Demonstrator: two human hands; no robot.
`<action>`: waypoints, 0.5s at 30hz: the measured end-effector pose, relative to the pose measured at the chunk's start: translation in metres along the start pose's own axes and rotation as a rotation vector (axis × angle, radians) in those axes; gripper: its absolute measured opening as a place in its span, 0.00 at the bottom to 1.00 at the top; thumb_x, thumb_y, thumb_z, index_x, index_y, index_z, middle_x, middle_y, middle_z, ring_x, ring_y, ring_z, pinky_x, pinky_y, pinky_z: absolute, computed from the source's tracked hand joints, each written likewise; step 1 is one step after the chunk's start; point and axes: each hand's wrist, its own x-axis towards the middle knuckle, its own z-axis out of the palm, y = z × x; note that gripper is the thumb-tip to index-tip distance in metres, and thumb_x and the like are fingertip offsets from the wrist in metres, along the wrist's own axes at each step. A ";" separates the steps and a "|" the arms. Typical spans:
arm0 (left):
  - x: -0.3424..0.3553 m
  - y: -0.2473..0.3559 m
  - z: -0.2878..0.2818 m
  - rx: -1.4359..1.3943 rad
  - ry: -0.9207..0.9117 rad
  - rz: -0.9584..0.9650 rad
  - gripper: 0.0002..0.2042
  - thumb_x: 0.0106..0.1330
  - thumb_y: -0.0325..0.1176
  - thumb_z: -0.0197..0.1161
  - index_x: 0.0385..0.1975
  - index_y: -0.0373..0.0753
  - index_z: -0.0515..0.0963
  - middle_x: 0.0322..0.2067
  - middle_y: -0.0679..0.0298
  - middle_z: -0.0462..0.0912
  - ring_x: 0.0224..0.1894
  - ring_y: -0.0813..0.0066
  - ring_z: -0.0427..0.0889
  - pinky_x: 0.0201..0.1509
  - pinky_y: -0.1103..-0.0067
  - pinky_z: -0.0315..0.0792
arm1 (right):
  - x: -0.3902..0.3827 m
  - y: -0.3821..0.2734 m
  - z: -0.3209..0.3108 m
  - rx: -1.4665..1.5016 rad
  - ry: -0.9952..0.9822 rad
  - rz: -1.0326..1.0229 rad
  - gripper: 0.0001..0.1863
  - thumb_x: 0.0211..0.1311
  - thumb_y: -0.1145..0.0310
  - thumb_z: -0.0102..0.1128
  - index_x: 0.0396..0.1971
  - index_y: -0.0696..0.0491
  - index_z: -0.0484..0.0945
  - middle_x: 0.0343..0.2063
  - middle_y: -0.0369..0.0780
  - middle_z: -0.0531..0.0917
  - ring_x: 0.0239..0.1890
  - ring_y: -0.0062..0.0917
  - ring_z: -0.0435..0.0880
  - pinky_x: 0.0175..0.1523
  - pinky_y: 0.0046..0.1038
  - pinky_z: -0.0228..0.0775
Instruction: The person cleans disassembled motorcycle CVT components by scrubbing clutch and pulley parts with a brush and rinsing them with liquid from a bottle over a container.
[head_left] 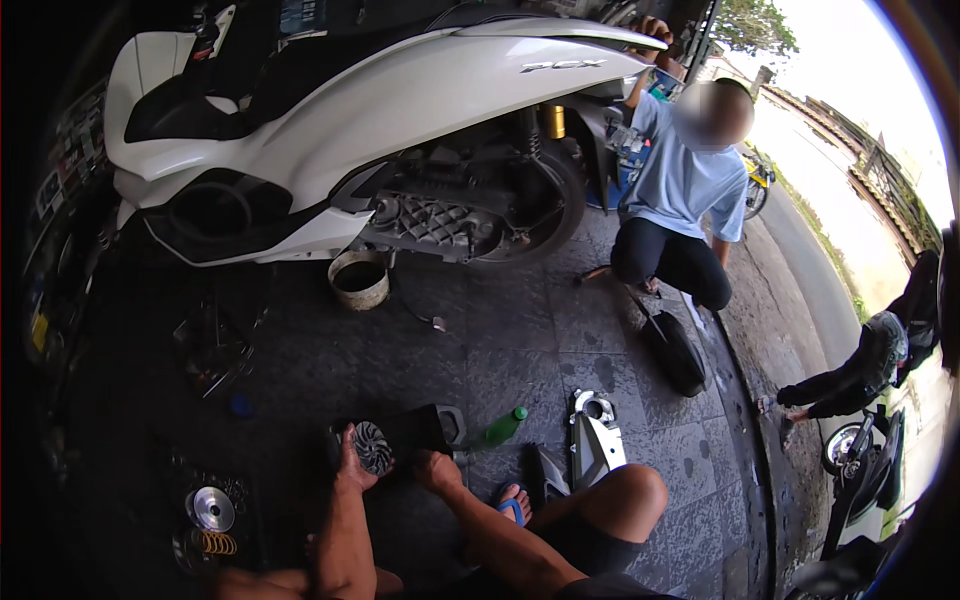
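My left hand [354, 462] is closed round the edge of a grey finned fan pulley [374, 447], whose curved blades face up. It is held over the left end of a black tray [418, 430] on the floor. At the tray's right side my right hand [438, 472] is curled shut; what its fingers hold, if anything, is hidden. Just beyond that hand a green bottle [503, 428] lies tilted. A silver metal drum-like part [212, 509] and an orange coil spring [219, 543] rest on the floor, left of my left forearm.
A white scooter [400, 90] stands across the far side, with a dirty round tub [358, 281] below it. A silver engine cover [596, 440] lies right of the bottle. A person in a light blue shirt [690, 160] squats near a black elongated part [674, 352].
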 end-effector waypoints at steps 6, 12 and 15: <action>-0.011 0.015 0.007 0.000 -0.121 -0.084 0.35 0.60 0.73 0.49 0.44 0.45 0.82 0.38 0.55 0.85 0.39 0.52 0.83 0.49 0.55 0.76 | -0.006 -0.049 -0.069 0.827 0.201 -0.129 0.11 0.62 0.71 0.61 0.41 0.59 0.82 0.35 0.34 0.85 0.37 0.18 0.80 0.44 0.22 0.72; -0.021 0.024 0.009 0.052 -0.295 -0.103 0.36 0.60 0.73 0.49 0.49 0.45 0.80 0.40 0.54 0.85 0.40 0.50 0.85 0.44 0.60 0.79 | -0.015 -0.101 -0.103 0.898 0.064 -0.098 0.11 0.66 0.67 0.62 0.42 0.59 0.81 0.32 0.32 0.82 0.35 0.14 0.76 0.41 0.19 0.69; -0.022 0.017 0.023 0.060 -0.320 -0.072 0.35 0.61 0.72 0.49 0.47 0.46 0.81 0.39 0.57 0.86 0.37 0.53 0.85 0.42 0.61 0.80 | -0.020 -0.103 -0.097 0.862 0.039 -0.204 0.11 0.67 0.68 0.61 0.42 0.59 0.81 0.34 0.33 0.83 0.35 0.15 0.77 0.42 0.20 0.70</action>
